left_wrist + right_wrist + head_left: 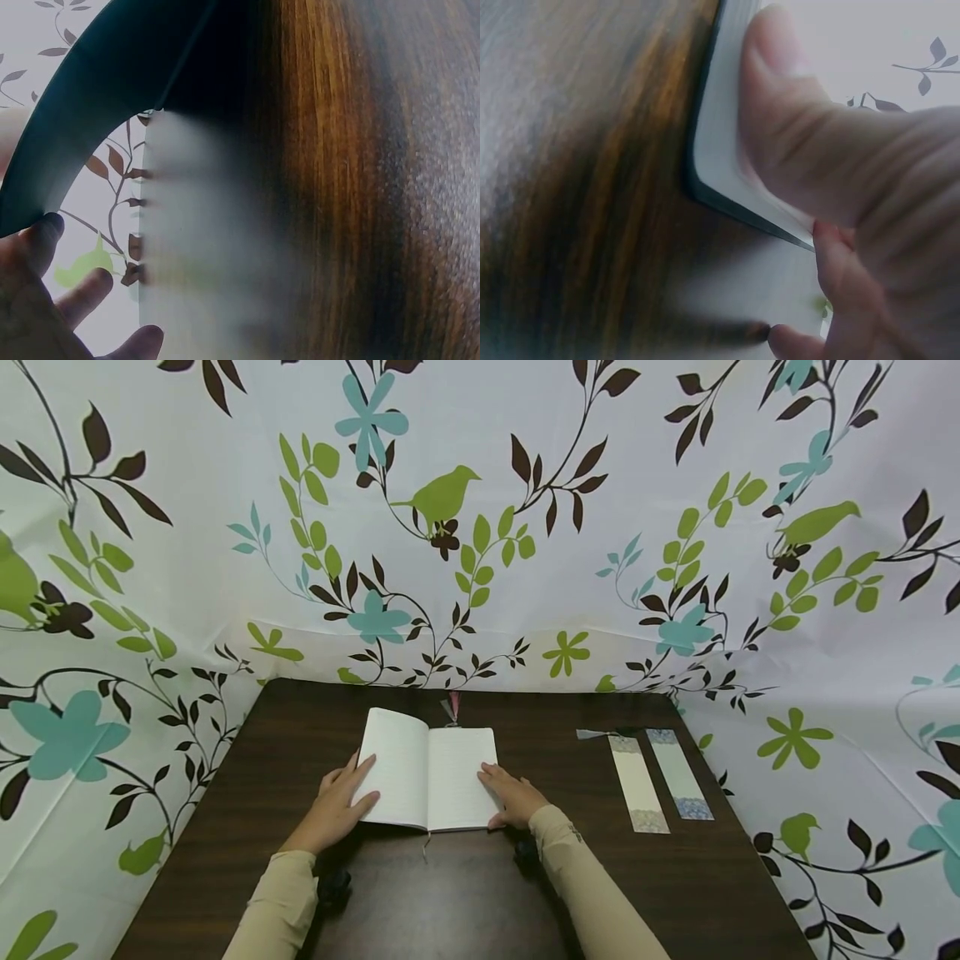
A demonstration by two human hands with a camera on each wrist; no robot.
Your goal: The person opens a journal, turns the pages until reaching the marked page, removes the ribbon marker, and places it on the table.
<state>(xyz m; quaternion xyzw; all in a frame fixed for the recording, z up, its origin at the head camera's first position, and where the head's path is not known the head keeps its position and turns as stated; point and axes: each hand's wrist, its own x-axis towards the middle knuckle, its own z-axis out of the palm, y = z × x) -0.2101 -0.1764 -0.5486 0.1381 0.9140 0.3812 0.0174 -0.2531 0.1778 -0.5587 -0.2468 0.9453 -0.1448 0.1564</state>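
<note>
Notebook [393, 760] lies unfolded, left grip [337, 803] pinching its edge, right grip [517, 797] wide on pages [456, 781].

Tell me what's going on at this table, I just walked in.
A person is handling an open notebook, its visible pages unwritten. Their left hand holds the left edge, where the cover is raised off the table. Their right hand rests at the right page's edge. A tassel shows just past the notebook's top. Off to the right lie two bookmark-like strips, a cream one and a blue-ended one, untouched.
</note>
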